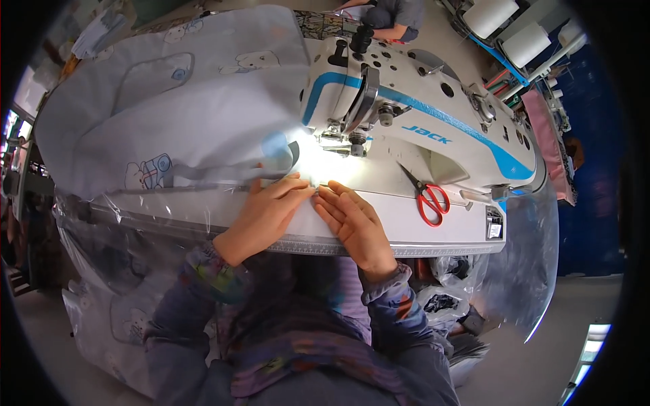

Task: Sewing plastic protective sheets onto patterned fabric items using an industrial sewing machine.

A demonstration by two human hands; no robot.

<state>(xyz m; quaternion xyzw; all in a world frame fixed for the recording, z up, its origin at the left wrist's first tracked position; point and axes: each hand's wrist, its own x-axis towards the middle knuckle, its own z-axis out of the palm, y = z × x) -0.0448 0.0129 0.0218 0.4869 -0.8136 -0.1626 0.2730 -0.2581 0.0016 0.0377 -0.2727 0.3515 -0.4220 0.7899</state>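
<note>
My left hand (pixel 268 211) and my right hand (pixel 353 222) meet at the fingertips on the white table, just in front of the sewing machine's lit needle area. The left fingers are bent together in a pinch at the end of a grey fabric strip (pixel 223 174); what lies between them is too small to make out. My right fingers are drawn together, their tips around something small that I cannot name. A large light-grey fabric piece (pixel 203 101) printed with cartoon animals spreads to the left. The white and blue sewing machine (pixel 426 111) stands ahead.
Red-handled scissors (pixel 432 203) lie right of my hands, blades toward the machine. A ruler strip (pixel 311 245) runs along the table's front edge. Clear plastic sheeting (pixel 135 233) hangs at the left. White thread cones (pixel 525 46) stand at the far right. Another person (pixel 399 17) sits beyond.
</note>
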